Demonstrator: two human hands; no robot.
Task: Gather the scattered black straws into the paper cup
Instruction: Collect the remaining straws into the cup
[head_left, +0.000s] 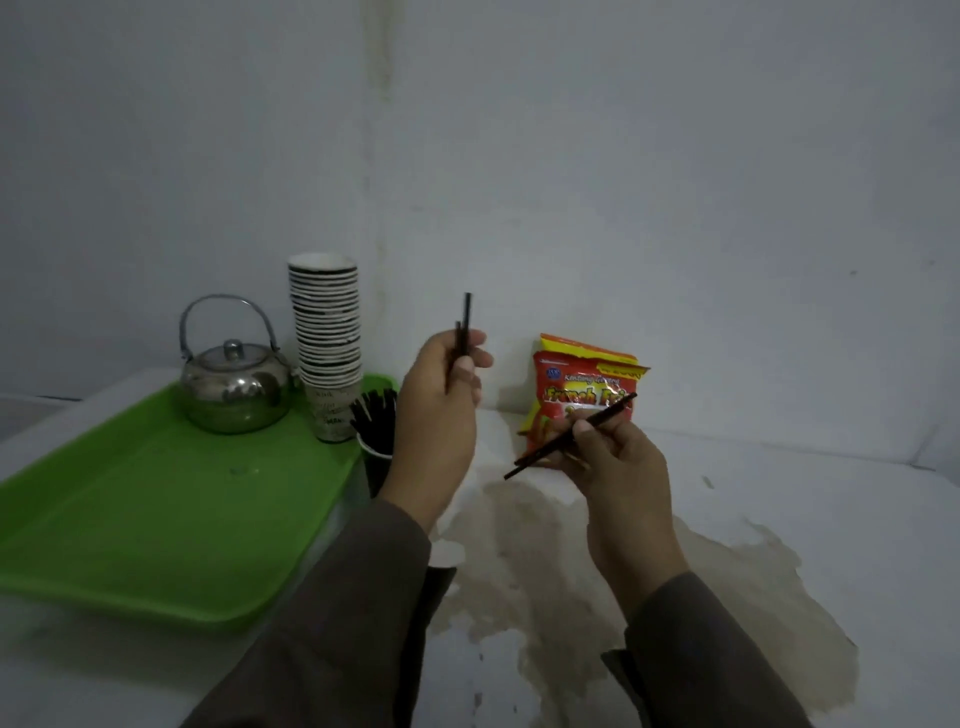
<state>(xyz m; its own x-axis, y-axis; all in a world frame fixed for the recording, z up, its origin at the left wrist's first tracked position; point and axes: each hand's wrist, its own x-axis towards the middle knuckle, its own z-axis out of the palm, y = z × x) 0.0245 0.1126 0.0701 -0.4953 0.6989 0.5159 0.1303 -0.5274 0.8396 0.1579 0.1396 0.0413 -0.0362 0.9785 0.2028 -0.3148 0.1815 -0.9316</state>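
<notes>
Two hands at centre frame each pinch light, stiff black straws mid-length, left hand (441, 395) upright straws (464, 332), right hand (608, 457) slanted straws (571, 434), beside the straw-filled paper cup (376, 460).

Looks like small drinks corner in plain room, maybe home or little snack stall; cannot tell which. Bare white walls (623, 156) meet in corner, with dirty streak running down. White tabletop (779, 493) has big brown stain (597, 561). Green tray (130, 519) holds shiny metal kettle (236, 384). Tall stack of paper cups (326, 332) stands beside kettle. Red and yellow snack bag (582, 384) leans on wall. Light is dim.
</notes>
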